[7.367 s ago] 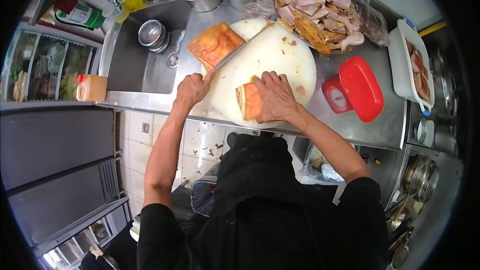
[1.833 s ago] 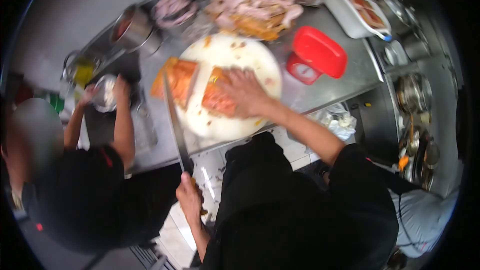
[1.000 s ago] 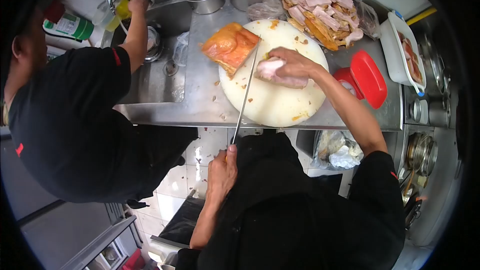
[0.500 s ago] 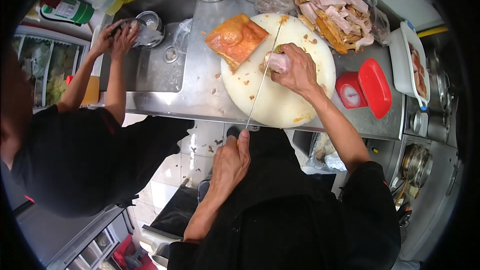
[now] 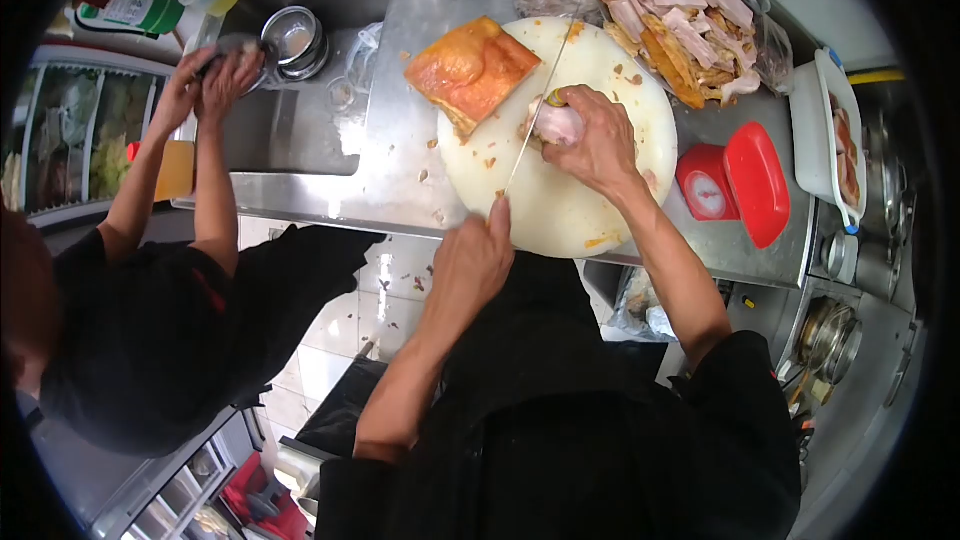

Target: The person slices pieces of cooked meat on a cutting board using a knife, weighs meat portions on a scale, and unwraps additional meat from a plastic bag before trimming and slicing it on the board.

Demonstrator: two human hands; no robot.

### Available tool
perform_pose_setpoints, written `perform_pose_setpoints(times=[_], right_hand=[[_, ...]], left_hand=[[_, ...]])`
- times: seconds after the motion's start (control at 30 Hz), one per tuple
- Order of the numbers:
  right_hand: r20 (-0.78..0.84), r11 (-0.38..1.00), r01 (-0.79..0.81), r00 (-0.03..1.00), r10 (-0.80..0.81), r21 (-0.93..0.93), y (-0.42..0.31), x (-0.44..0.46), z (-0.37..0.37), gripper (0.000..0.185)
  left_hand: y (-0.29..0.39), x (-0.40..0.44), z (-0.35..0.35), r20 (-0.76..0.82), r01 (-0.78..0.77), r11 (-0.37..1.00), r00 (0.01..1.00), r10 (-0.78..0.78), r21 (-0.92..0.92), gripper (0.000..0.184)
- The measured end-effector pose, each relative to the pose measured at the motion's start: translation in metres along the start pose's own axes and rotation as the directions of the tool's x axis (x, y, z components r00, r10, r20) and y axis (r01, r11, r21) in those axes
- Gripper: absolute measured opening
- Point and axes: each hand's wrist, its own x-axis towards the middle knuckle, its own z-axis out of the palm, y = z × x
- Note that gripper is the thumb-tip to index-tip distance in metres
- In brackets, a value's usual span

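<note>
My left hand (image 5: 474, 262) is wrapped round the handle of a long knife (image 5: 534, 130), its thin blade seen almost edge-on over the round white cutting board (image 5: 560, 215). On the board, my right hand (image 5: 601, 138) grips a small pale piece of meat (image 5: 560, 126), fingers curled over it. The blade runs along the left side of that piece; whether it has cut in, I cannot tell. A large golden-brown slab of roast meat (image 5: 472, 70) rests partly on the board's upper left edge. Brown crumbs are scattered over the board.
Sliced meat (image 5: 680, 25) is heaped behind the board. To the right stand a red scale (image 5: 706, 183) and a white tub (image 5: 822, 130). At the sink (image 5: 300, 140) on the left, a co-worker's hands (image 5: 215, 80) hold something dark and blurred.
My left hand and the knife have slid forward, away from my body. My right hand stays on the meat piece. The co-worker's hands have shifted left, away from the metal bowls.
</note>
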Motion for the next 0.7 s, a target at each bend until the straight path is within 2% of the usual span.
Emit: perform_pose_setpoints(times=[0.13,0.23,0.33,0.37,0.43,0.53,0.7], right_hand=[[0.018,0.999,-0.037,0.999,0.037,-0.013,-0.003,0.004,-0.002,0.054],[0.025,0.999,-0.040,0.999,0.040,-0.001,0.001,0.003,-0.001,0.054],[0.074,0.999,-0.053,0.996,0.053,-0.005,-0.001,0.007,-0.005,0.056],[0.108,0.998,-0.062,0.992,0.063,-0.012,-0.003,0.005,-0.006,0.056],[0.073,0.998,-0.048,0.996,0.050,-0.032,0.002,0.003,-0.001,0.057],[0.088,0.997,-0.072,0.993,0.076,-0.041,-0.003,0.005,-0.003,0.059],[0.089,0.995,-0.085,0.992,0.089,-0.044,-0.008,0.008,-0.005,0.055]], left_hand=[[0.013,0.021,0.004,-0.024,0.029,0.999,0.999,-0.030,-0.031,0.065],[-0.005,-0.014,-0.002,0.025,0.065,0.998,0.998,-0.065,0.012,0.065],[-0.041,-0.056,0.002,-0.023,0.163,0.977,0.987,-0.162,0.136,0.067],[-0.039,-0.056,0.001,0.003,0.176,0.975,0.984,-0.178,0.134,0.066],[-0.031,-0.047,-0.003,0.041,0.201,0.972,0.978,-0.207,0.120,0.065],[-0.016,-0.013,-0.001,0.073,0.123,0.989,0.989,-0.129,0.080,0.066],[-0.031,-0.038,-0.006,0.065,0.186,0.974,0.978,-0.196,0.131,0.065]])
